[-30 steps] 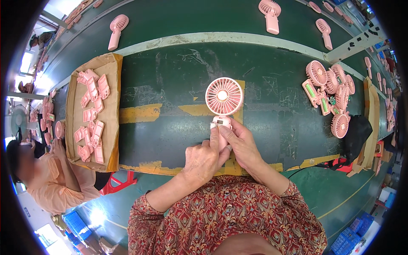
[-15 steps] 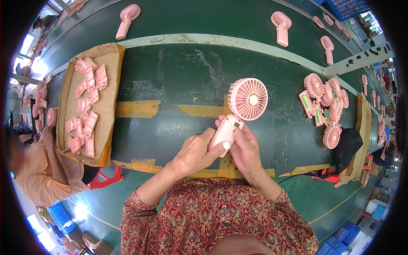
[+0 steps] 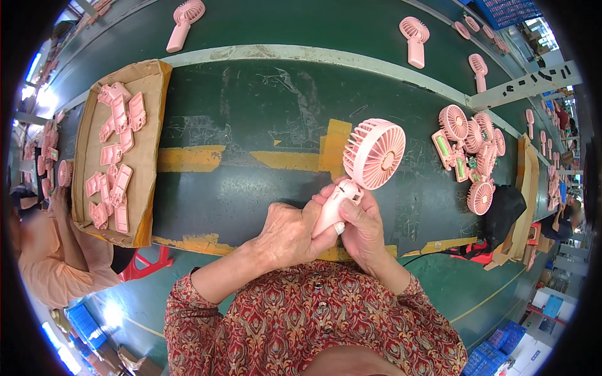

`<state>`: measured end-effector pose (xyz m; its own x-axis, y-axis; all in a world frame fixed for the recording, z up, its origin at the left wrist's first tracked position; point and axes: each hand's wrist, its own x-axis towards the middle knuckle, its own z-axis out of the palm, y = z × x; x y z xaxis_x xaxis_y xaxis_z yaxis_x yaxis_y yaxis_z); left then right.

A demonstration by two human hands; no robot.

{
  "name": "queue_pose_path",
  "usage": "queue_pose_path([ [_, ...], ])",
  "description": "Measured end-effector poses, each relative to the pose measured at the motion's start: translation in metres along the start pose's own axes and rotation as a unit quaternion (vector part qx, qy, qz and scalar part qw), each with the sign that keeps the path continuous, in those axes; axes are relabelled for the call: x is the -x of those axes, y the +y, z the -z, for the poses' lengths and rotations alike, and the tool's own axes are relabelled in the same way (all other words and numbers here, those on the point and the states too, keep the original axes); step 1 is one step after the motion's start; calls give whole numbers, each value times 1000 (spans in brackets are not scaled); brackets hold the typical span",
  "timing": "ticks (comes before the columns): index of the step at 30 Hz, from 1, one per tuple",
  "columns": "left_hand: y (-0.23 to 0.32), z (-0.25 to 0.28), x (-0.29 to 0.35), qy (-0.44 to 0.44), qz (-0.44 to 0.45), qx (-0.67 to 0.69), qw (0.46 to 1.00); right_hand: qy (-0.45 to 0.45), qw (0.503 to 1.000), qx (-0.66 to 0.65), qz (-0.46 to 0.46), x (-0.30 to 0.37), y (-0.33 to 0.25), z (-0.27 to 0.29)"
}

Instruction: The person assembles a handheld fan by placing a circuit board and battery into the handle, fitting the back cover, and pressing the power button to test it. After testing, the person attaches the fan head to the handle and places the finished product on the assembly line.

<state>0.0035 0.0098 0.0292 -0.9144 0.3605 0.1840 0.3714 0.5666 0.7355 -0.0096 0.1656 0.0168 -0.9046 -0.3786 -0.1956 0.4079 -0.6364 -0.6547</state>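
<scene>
A pink handheld fan (image 3: pixel 375 154) is held above the middle of the table's near part, its round grille tilted up and to the right. My left hand (image 3: pixel 290 230) wraps the lower handle, thumb laid along it. Around the upper handle, just below the grille, close the fingers and thumb of my right hand (image 3: pixel 360 227). Much of the handle is hidden behind my fingers. A small opening shows at the handle's top, near the right thumb.
To the left, a cardboard tray (image 3: pixel 158 147) holds several pink shell pieces (image 3: pixel 119 188). Several unfinished fans (image 3: pixel 480 147) with green parts lie at the right, beside a black cloth (image 3: pixel 506 216). Past a pale rail (image 3: pixel 263 52), more fans (image 3: pixel 414 41) lie. A person (image 3: pixel 63 250) sits left.
The fan has turned in my hands, so its grille now faces further right and shows its side. My left fingers have shifted on the handle. The view has moved slightly.
</scene>
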Motion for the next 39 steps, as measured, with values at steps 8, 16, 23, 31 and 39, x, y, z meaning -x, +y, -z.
queue_pose_path([
  [8,-18,-17,2,20,83,118,989,76,995,45,-46,-15,2,1],
  [16,-4,-5,-9,21,50,25,998,44,999,14,-28,-16,-2,4],
  [23,-9,-14,-7,11,93,40,995,79,996,34,-29,-22,1,4],
  [31,-30,-15,-4,-77,255,545,795,-77,994,33,-69,-33,-19,16],
  [39,-36,-8,-2,-172,208,697,665,-86,993,37,-72,-28,-13,21],
])
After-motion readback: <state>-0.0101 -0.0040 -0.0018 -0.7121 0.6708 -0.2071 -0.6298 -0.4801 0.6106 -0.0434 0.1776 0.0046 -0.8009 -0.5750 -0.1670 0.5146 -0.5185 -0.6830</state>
